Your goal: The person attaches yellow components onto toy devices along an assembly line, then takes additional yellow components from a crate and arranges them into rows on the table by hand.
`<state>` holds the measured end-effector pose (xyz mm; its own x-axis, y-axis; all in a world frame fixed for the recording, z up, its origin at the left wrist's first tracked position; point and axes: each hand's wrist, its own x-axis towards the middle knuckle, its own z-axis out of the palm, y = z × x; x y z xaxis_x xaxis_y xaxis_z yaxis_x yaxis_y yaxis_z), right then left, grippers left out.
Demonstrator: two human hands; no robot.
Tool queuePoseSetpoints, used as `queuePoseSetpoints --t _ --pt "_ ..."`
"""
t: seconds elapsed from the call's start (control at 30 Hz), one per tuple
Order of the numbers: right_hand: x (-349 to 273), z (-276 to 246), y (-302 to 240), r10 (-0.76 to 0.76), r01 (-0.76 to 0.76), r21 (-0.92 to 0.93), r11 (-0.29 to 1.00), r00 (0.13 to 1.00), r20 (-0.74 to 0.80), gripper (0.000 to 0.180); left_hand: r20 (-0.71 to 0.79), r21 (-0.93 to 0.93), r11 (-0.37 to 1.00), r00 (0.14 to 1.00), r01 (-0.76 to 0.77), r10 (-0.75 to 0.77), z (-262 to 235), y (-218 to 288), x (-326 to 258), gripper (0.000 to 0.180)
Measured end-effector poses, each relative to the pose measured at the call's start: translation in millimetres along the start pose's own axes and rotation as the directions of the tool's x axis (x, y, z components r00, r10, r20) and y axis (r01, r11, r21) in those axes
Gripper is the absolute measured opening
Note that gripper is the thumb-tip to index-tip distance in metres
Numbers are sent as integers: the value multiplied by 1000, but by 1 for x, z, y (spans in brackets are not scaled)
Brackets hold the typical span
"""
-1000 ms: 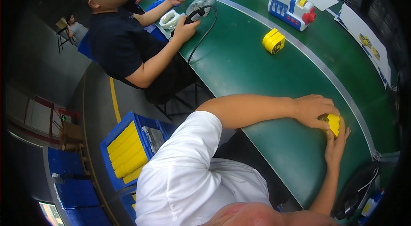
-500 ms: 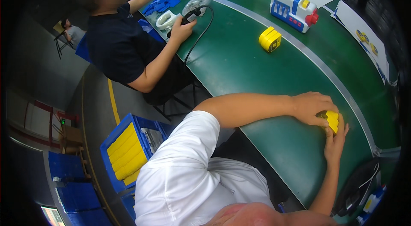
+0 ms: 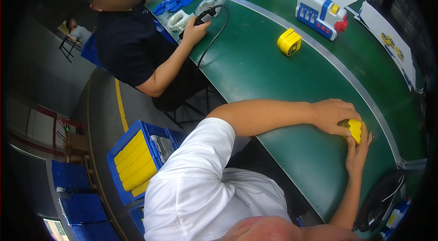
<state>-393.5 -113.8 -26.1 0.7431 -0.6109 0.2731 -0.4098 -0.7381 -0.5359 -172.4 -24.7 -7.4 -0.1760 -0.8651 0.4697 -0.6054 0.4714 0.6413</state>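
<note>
Both of my hands are closed around one yellow plastic piece point(image 3: 353, 130) with a scalloped edge, just above the green table at the right. My left hand point(image 3: 335, 115) grips it from the left, thumb along its near side. From below and the right, my right hand point(image 3: 358, 149) wraps its fingers and thumb about it. The hands cover much of the piece, and a dark part shows on its left side. Farther back on the table stands a yellow block point(image 3: 289, 42) of layered rounded pieces with a dark front mark.
A white, blue and red jug-shaped unit point(image 3: 321, 13) stands beyond the metal rail point(image 3: 335, 61). On the left, a co-worker point(image 3: 132, 49) holds a black corded tool point(image 3: 205, 16) near blue gloves point(image 3: 174, 1). A blue crate point(image 3: 119, 181) holds yellow pieces. A dark bag point(image 3: 381, 195) lies lower right.
The jug-shaped unit beyond the rail has shifted right and slightly nearer. The co-worker's head has moved to the right. My hands stay in place, with the yellow piece tilted slightly differently.
</note>
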Motion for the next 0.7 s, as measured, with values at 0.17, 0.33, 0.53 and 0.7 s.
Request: queuePoseSetpoints --t 0.17,0.33,0.53,0.7 --pt "0 -1 -3 -19 18 13 1000 1000 18 59 -20 20 1000 1000 -2 2 3 0 -2 48" --pt "0 -2 -3 -16 16 -2 1000 1000 10 59 -14 32 999 1000 -4 4 3 -2 -2 48" --pt "2 -5 -5 -11 11 -3 1000 1000 15 58 3 7 1000 1000 -3 3 0 -1 2 50" --pt "3 1 -5 -75 76 10 997 996 -39 57 53 7 1000 999 6 -7 -6 3 3 58"
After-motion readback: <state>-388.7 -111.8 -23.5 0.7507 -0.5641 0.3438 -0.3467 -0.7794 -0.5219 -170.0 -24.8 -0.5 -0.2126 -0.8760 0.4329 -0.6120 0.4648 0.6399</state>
